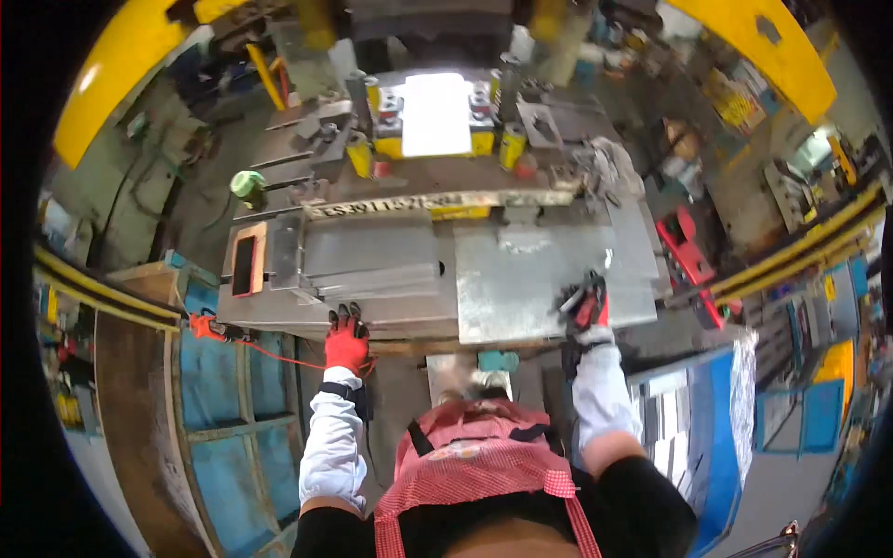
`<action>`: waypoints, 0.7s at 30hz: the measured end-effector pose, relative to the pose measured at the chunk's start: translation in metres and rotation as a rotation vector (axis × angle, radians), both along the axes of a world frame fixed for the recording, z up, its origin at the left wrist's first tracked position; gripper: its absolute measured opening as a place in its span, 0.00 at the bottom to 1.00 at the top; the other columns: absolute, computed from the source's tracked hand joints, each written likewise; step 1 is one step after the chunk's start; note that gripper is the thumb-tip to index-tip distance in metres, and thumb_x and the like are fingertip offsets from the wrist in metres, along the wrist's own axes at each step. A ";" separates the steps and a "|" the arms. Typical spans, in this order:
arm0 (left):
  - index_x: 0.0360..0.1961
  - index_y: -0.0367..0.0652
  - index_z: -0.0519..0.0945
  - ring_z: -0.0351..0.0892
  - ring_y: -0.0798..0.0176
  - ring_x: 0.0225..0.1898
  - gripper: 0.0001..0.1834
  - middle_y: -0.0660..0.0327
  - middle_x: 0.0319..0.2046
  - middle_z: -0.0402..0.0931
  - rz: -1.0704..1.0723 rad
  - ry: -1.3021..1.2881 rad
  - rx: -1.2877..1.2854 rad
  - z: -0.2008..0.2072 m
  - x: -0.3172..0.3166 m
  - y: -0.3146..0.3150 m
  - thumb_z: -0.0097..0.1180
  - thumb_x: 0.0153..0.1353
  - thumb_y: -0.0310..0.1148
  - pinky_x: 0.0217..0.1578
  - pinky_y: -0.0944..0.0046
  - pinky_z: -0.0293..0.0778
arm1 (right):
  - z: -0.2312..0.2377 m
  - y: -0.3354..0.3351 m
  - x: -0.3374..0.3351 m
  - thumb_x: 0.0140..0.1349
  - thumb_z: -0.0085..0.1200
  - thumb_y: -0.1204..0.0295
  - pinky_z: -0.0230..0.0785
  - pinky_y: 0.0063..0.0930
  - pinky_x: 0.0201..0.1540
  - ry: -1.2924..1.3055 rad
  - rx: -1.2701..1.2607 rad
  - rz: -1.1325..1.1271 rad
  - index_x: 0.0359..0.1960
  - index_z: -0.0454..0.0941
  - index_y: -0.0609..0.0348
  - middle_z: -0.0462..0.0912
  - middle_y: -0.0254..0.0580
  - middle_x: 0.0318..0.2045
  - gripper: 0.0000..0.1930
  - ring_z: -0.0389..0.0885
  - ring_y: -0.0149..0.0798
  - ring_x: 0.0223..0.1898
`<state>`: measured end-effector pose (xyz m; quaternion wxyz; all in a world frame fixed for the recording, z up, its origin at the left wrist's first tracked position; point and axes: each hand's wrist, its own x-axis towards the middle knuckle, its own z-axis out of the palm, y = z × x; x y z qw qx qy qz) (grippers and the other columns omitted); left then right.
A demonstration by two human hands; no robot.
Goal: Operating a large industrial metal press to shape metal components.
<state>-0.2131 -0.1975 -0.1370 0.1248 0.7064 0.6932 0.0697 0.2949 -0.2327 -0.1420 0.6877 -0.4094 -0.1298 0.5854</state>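
At the front edge of a metal work table (409,316), my left hand (346,344) wears a red glove with dark fingertips. Its fingers lie apart on the table, just below a stack of flat grey metal sheets (372,265). My right hand (588,309), in a red and black glove, rests at the front right part of a shiny metal sheet (512,288). Those fingers are blurred, so whether they grip the sheet does not show. Farther back, a bright white rectangular plate (437,116) lies between the posts of a die.
A red-edged phone (244,265) lies on a board at left, near a green-topped cup (248,184). Crumpled grey cloth (609,167) sits at back right. A red cord (279,355) runs toward my left wrist. Beside the table stand a blue-panelled frame (219,372) and a red stand (686,251).
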 end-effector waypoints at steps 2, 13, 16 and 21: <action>0.53 0.51 0.69 0.60 0.43 0.58 0.26 0.55 0.56 0.62 -0.008 -0.077 0.061 0.004 0.003 0.000 0.51 0.53 0.44 0.53 0.47 0.62 | 0.005 -0.005 0.007 0.59 0.47 0.50 0.72 0.37 0.33 0.031 -0.050 -0.007 0.54 0.68 0.44 0.76 0.38 0.28 0.23 0.77 0.38 0.30; 0.61 0.54 0.61 0.47 0.44 0.64 0.31 0.55 0.61 0.56 0.316 -0.067 0.017 0.041 0.035 -0.037 0.48 0.56 0.47 0.61 0.50 0.51 | 0.196 0.133 -0.107 0.57 0.54 0.67 0.61 0.18 0.30 -0.732 0.247 0.609 0.40 0.71 0.58 0.73 0.28 0.29 0.12 0.67 0.22 0.28; 0.60 0.50 0.62 0.47 0.46 0.64 0.31 0.55 0.62 0.55 0.258 -0.031 0.304 0.069 0.065 -0.035 0.49 0.56 0.46 0.61 0.49 0.51 | 0.190 0.248 -0.107 0.57 0.55 0.65 0.62 0.18 0.29 -0.728 0.397 0.628 0.33 0.74 0.59 0.74 0.29 0.25 0.10 0.69 0.23 0.27; 0.55 0.42 0.68 0.61 0.49 0.58 0.26 0.53 0.54 0.66 0.004 -0.445 0.486 0.124 0.127 0.017 0.54 0.54 0.36 0.56 0.56 0.59 | 0.213 0.315 -0.121 0.57 0.54 0.63 0.64 0.19 0.26 -1.125 0.797 0.671 0.31 0.76 0.55 0.77 0.33 0.22 0.09 0.71 0.25 0.21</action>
